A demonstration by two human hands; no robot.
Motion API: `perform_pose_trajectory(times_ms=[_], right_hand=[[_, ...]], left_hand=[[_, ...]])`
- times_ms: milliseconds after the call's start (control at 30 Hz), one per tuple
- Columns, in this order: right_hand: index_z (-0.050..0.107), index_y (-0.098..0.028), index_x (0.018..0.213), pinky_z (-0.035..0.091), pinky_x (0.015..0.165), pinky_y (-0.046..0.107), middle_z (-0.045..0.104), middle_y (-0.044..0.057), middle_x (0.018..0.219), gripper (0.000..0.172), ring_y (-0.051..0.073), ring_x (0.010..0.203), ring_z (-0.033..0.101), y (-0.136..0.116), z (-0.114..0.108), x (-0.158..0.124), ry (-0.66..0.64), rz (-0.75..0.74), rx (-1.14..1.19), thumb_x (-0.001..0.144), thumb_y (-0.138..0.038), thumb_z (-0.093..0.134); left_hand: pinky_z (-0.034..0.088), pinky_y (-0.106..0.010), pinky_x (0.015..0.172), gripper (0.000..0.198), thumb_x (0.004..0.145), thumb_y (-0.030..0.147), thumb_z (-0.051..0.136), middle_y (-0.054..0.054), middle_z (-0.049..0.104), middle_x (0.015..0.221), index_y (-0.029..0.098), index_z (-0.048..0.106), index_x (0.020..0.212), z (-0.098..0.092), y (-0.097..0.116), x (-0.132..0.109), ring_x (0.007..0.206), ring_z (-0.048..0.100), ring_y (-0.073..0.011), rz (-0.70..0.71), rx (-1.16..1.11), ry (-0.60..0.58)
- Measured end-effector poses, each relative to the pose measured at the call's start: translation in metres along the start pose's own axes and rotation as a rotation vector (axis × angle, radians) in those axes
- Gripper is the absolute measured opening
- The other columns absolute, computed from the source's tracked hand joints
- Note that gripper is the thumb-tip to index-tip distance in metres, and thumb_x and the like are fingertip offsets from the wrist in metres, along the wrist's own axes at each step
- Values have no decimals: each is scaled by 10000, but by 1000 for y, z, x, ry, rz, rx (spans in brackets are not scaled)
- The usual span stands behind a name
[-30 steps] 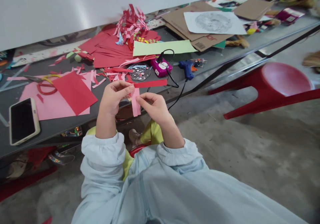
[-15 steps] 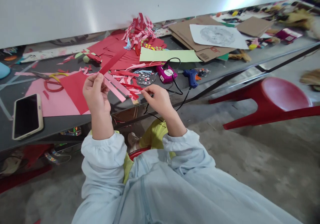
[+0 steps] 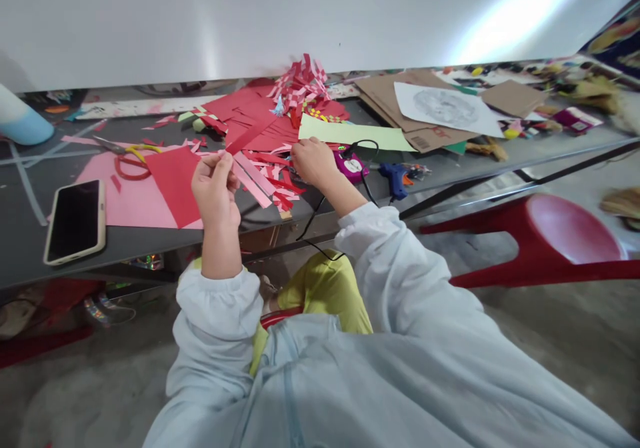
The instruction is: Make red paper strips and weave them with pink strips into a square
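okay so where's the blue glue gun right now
In the head view, the blue glue gun lies right of centre near the table's front edge, just right of the purple box and the person's right hand.

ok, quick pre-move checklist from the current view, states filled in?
1. Left hand gripping the red strip and pink strips: ok.
2. Right hand free of paper: cannot tell, fingertips are hard to make out.
3. Scissors apart from both hands: ok.
4. Glue gun lying on the table, unheld: ok. Hot or cold: cannot tell.
5. Black cable kept up on the table: not ok, part hangs below the front edge.
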State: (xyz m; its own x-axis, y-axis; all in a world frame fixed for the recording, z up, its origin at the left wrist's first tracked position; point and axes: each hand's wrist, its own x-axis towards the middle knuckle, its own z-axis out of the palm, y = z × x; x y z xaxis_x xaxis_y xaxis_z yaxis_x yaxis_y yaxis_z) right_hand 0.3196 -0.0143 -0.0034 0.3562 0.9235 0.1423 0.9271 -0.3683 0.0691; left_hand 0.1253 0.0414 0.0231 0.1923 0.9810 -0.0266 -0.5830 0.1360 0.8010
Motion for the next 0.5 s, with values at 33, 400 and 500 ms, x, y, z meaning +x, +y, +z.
perform_pose_trajectory(times_ms=[33, 400, 500], right_hand=[[639, -37, 1156, 412, 914, 402, 651, 240, 1193, 379, 332, 1132, 547, 1, 0, 5, -7, 24, -1, 948, -155, 345], [676, -50, 1221, 428, 896, 441, 647, 276, 1186, 404, 361, 1129, 553, 3, -6, 32, -96, 77, 31, 913, -151, 435], [709, -51, 1157, 426, 901, 437, 662, 269, 1152, 373, 345, 1102, 557, 4, -5, 34, -96, 67, 35, 897, -142, 457]], left_hand=[[318, -121, 387, 158, 708, 135, 742, 101, 483, 470, 187, 594, 687, 0, 0, 0, 386, 423, -15, -1, -6, -3], [349, -147, 419, 198, 714, 196, 780, 97, 529, 545, 203, 581, 704, -2, -7, 5, 398, 427, -13, -12, 14, -23], [352, -146, 427, 232, 705, 243, 802, 99, 514, 541, 204, 574, 704, -1, -10, 6, 403, 435, -10, -5, 41, -42]])
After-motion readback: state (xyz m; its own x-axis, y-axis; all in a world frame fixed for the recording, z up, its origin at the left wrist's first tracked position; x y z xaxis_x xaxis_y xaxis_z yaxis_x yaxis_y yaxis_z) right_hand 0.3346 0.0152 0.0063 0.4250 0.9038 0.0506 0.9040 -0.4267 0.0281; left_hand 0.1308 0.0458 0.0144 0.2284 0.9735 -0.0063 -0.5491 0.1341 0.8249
